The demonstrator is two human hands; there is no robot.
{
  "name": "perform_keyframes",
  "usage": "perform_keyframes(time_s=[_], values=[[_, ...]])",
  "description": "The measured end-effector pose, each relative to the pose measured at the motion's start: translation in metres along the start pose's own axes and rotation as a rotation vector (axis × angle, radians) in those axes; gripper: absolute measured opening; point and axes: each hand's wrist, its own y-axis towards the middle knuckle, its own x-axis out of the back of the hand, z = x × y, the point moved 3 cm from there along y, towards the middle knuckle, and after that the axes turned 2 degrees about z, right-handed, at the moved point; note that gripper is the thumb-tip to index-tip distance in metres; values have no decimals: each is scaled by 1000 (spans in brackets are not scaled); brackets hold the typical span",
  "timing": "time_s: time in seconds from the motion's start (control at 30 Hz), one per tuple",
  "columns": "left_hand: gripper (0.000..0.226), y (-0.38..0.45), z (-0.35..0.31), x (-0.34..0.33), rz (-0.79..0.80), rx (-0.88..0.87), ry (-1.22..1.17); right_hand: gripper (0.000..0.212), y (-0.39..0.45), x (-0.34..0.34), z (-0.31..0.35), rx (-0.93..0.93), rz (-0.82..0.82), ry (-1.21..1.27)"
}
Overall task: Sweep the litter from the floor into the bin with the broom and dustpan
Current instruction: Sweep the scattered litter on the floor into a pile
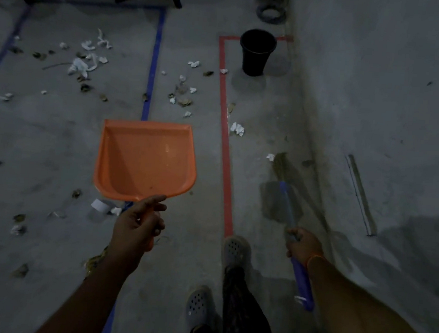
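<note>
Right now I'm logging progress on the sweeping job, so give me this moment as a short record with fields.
left hand: left hand grips the orange dustpan by its handle, pan held above the floor, nothing in it
right hand: right hand grips the broom, bristles low by the wall
bin: black bin upright inside the red tape
litter: paper scraps and leaves lie scattered, mostly left of the blue tape

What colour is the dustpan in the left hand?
Orange; the dustpan shows plainly in the head view.
</note>
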Motion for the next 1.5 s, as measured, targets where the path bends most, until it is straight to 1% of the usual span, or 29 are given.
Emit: perform_keyframes(time_s=[0.07, 0.13, 0.27, 0.4, 0.5, 0.63, 0.83, 0.97, 1.07, 1.13, 1.2, 1.33, 1.43, 1.5], values=[[35, 14, -3, 0, -31, -11, 2, 32, 17, -15, 22, -6, 71, -19], [35, 29, -8, -1, -63, -24, 7, 34, 36, -35, 46, 25, 154, -58], [35, 61, -18, -6, -115, -15, 46, 40, 78, -61, 100, 167, 315, -189], [37, 91, -37, -17, -153, -31, 15, 45, 101, -59, 156, 288, 438, -268], [38, 113, -54, -28, -169, -21, -5, 47, 119, -41, 181, 340, 441, -273], [36, 142, -71, -38, -185, -60, -1, 43, 147, -14, 208, 325, 330, -236], [37, 179, -81, -37, -199, -52, -19, 35, 190, 8, 242, 252, 197, -157], [36, 210, -84, -30, -198, -52, -40, 33, 218, 1, 264, 172, 168, -142], [37, 232, -86, -18, -209, -49, -48, 35, 236, -21, 282, 152, 220, -229], [37, 244, -89, -7, -219, -42, -42, 35, 242, -46, 297, 177, 274, -304], [36, 255, -94, 4, -227, -41, -45, 38, 241, -73, 317, 244, 337, -374], [36, 280, -103, 30, -255, -16, -78, 37, 232, -121, 365, 451, 498, -543], [38, 297, -109, 47, -262, -18, -86, 40, 225, -144, 392, 511, 594, -565], [39, 309, -115, 57, -270, -17, -90, 41, 223, -151, 405, 546, 604, -548]])
